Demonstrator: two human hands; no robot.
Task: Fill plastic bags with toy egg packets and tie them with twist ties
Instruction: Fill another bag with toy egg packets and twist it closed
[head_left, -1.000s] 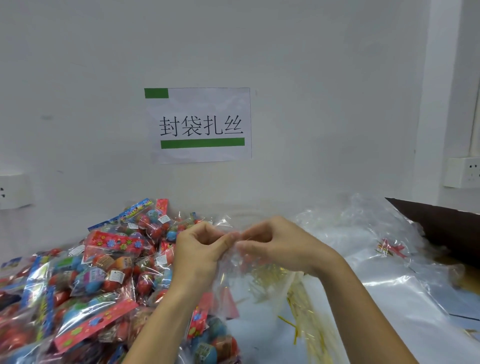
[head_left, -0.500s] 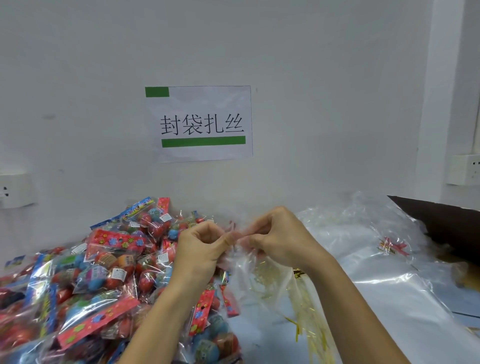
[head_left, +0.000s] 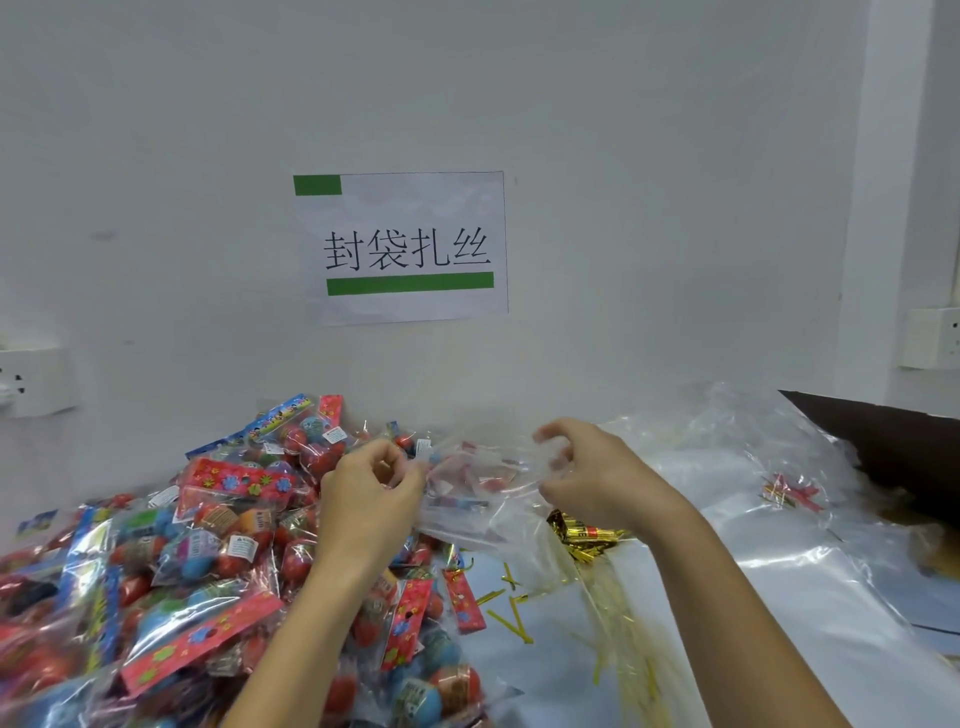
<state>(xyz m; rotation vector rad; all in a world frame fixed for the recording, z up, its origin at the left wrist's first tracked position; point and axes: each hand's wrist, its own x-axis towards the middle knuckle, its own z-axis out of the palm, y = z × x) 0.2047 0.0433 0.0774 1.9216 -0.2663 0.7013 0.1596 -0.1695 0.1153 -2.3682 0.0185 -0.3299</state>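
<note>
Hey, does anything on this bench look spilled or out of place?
Yes: loose gold twist ties lie scattered on the table beside the egg packet pile, away from the bundle. Otherwise nothing stands out.

i note a clear plastic bag (head_left: 480, 499) stretched open above the table, toy egg packets (head_left: 208, 545) heaped left of it, gold twist ties (head_left: 618, 618) scattered beneath, right.

Pulled apart: left hand (head_left: 371, 486) and right hand (head_left: 587, 475), stretching open the clear bag (head_left: 483, 499) mouth (pinched together earlier).
</note>
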